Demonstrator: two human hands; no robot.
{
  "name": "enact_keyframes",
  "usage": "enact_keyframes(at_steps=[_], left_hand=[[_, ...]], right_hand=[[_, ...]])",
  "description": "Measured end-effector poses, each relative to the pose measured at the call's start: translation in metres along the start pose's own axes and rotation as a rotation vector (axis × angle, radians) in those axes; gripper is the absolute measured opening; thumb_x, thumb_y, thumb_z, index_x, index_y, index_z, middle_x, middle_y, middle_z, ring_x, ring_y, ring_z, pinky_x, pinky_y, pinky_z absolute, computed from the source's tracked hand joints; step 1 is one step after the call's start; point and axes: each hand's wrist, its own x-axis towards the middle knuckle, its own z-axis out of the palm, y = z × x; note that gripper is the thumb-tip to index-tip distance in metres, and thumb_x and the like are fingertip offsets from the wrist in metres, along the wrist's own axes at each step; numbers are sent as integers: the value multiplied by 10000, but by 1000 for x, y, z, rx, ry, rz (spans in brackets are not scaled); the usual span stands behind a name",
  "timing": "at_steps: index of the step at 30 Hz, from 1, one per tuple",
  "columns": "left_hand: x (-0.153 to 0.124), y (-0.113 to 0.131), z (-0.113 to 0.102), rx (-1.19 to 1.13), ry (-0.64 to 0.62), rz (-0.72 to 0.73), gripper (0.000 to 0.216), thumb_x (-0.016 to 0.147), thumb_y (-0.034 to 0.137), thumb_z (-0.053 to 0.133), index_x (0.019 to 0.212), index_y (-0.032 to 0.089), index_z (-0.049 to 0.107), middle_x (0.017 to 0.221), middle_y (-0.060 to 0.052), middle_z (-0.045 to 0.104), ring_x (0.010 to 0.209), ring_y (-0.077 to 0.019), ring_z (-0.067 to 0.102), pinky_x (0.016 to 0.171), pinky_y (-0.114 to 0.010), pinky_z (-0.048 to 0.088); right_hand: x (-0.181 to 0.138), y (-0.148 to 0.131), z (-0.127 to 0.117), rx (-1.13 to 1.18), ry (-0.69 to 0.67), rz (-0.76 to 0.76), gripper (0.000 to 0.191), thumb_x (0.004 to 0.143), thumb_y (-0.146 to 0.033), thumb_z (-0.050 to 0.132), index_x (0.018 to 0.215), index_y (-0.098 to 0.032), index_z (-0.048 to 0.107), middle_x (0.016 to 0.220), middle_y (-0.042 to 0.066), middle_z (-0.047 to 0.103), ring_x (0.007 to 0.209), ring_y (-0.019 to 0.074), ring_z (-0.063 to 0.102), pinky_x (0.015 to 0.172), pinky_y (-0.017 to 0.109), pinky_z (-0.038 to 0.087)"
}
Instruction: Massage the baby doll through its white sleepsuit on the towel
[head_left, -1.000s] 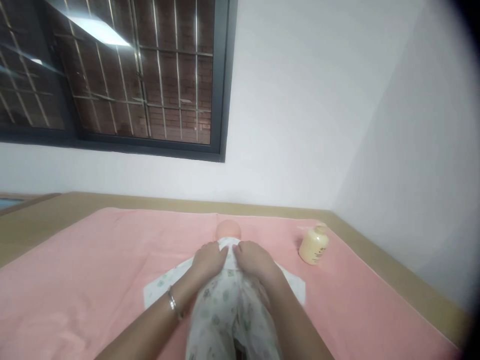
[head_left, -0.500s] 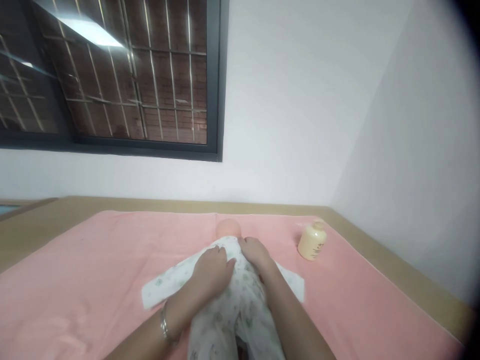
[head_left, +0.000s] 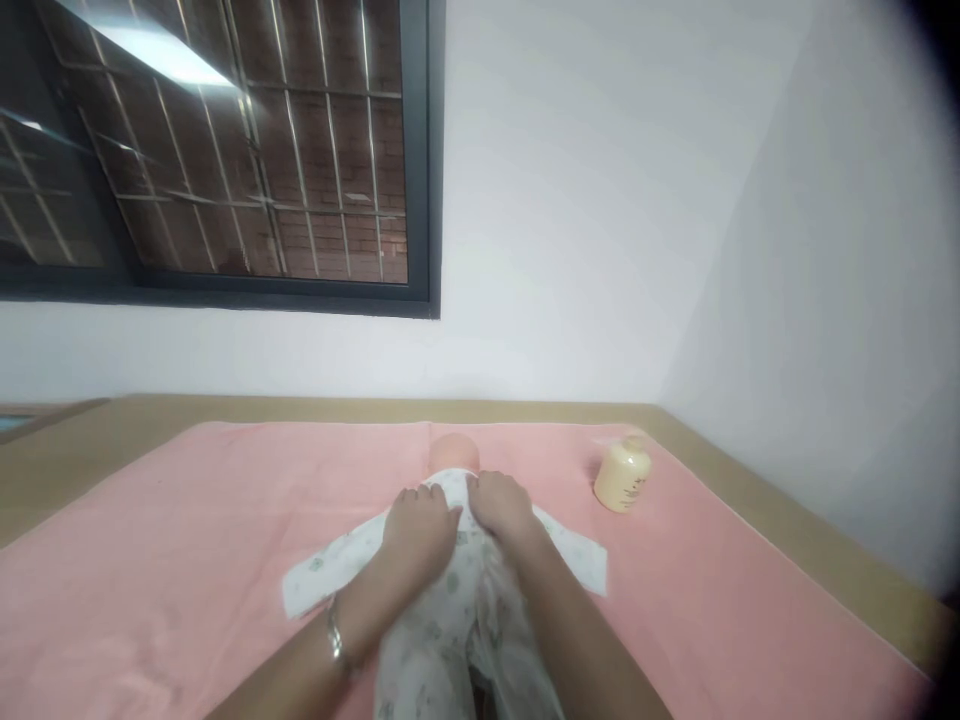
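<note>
A doll with a smooth, bald pinkish head [head_left: 454,453] lies on the pink sheet, dressed in a white baby romper [head_left: 450,590] with a small grey-green print. Its sleeves spread out flat to both sides and its legs point towards me. My left hand [head_left: 420,525], with a silver bangle on the wrist, is closed on the romper at the left of the chest. Opposite it, my right hand [head_left: 501,505] curls over the cloth near the right shoulder. Both thumbs face the middle. The fingertips are partly hidden, and the doll's face cannot be made out.
A cream-yellow bottle [head_left: 622,478] stands on the pink sheet [head_left: 187,530] to the right of the doll. The sheet covers a wooden surface [head_left: 757,505] with its edge along the white wall [head_left: 555,250]. A dark-framed barred window [head_left: 424,200] is at upper left.
Both hands have shifted slightly on the doll's upper body, the right one a little to the left, closer to the left hand. The view has moved slightly. Doll and bottle stay put.
</note>
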Motion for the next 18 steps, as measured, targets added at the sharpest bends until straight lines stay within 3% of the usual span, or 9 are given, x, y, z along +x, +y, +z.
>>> enact_keyframes(at_steps=[4,9,14,18], left_hand=[[-19,15,-7,15,-25,126,398,923,319,325,1088,84,599,1129,-214,602,1088,-336,525,975,-448,336],[-4,3,-5,-21,0,34,478,937,409,293,1085,70,596,1080,-215,617,1023,-343,561,888,-442,389],[11,-10,1,-114,-13,10,552,932,517,251,1050,108,602,1073,-196,637,974,-313,596,807,-387,421],[19,-15,5,-297,-46,-49,672,894,649,192,1008,145,621,1022,-166,667,936,-288,622,767,-348,431]], right_hand=[[22,19,6,95,-80,34,629,972,-428,151,1162,-74,634,1190,206,624,1100,287,591,890,388,432],[5,14,-1,40,-67,-57,599,959,-488,213,1134,-105,640,1159,185,640,1046,289,604,859,381,436],[-18,-8,-3,-112,41,-151,469,972,-381,272,1027,-115,654,1031,187,669,944,278,627,821,373,423],[-13,-11,1,-125,80,-112,492,982,-369,248,1015,-103,660,1004,192,673,942,297,631,813,387,424]])
